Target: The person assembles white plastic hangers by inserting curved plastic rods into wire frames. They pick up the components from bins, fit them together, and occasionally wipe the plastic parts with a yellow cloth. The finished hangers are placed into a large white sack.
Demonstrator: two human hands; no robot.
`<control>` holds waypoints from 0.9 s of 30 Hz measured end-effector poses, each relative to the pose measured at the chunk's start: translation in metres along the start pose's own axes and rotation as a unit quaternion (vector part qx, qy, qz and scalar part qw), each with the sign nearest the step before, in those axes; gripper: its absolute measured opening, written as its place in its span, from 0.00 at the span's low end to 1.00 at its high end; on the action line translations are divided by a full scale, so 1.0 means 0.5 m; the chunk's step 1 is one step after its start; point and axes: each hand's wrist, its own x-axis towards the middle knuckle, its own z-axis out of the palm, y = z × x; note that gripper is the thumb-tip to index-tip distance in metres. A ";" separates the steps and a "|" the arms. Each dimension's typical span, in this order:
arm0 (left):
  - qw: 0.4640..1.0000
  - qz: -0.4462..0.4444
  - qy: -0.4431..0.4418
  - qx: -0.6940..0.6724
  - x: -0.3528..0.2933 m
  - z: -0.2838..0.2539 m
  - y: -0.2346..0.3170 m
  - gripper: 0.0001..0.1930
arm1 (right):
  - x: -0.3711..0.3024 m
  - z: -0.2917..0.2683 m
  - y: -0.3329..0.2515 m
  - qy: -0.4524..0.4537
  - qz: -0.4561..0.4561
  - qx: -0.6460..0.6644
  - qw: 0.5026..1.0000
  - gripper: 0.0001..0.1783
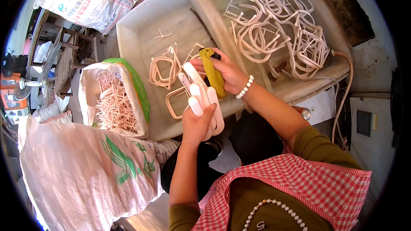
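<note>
- Plastic loop parts (204,102), pale cream, stacked in a small bundle and gripped at the lower end by left hand (198,124); fingers (209,113) wrapped and pressed around the stack, thumb side hidden.
- Held above near edge of grey tray (137,34), just in front of the chest.
- Right hand (224,75) at upper end of the bundle, fingers curled and pinching a mustard-yellow cloth (212,70) against the top piece; white bead bracelet (245,87) at the wrist.
- Judged light, stiff and smooth, probably a little slippery; rounded ends and flat sides suggest holding across the flat faces near one end, as now, so pieces stay aligned. Thin sections likely to snap if bent hard.
- Inside grey tray, beside the bundle: a few loose cream frames (162,70) and thin offcuts, lying flat, hard and glossy-looking.
- Right of grey tray: second tray (325,13) heaped with tangled cream frames, rounded rectangles with thin connecting bars.
- Left of grey tray: open woven sack (115,102) full of thin cream sticks; below it a large closed white sack (81,171) with green print, coarse woven texture.
- Further right of grey tray: pale hose (344,90) curving downward.
</note>
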 end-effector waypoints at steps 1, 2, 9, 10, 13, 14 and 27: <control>1.000 0.016 -0.003 0.019 0.001 0.001 -0.009 0.14 | 0.002 0.004 -0.005 0.003 0.002 -0.028 1.000 0.17; 0.999 0.032 -0.007 0.038 0.002 0.001 -0.012 0.13 | 0.006 0.007 -0.008 0.007 0.004 -0.056 0.998 0.16; 0.977 0.137 -0.014 0.166 0.001 -0.003 -0.016 0.10 | 0.033 0.007 0.010 -0.044 -0.009 -0.296 0.954 0.19; 0.982 0.110 -0.017 0.154 -0.002 -0.006 -0.012 0.11 | 0.033 0.006 0.008 -0.054 -0.012 -0.304 0.951 0.20; 0.991 0.056 -0.024 0.120 -0.012 -0.013 0.001 0.12 | 0.032 0.005 0.006 -0.089 -0.006 -0.267 0.959 0.19; 0.992 0.055 -0.026 0.113 -0.016 -0.015 0.003 0.12 | 0.028 0.008 0.002 -0.102 0.006 -0.239 0.966 0.19; 0.983 0.138 0.004 0.123 -0.065 -0.007 0.013 0.11 | 0.010 0.078 0.016 0.040 -0.001 -0.187 0.982 0.16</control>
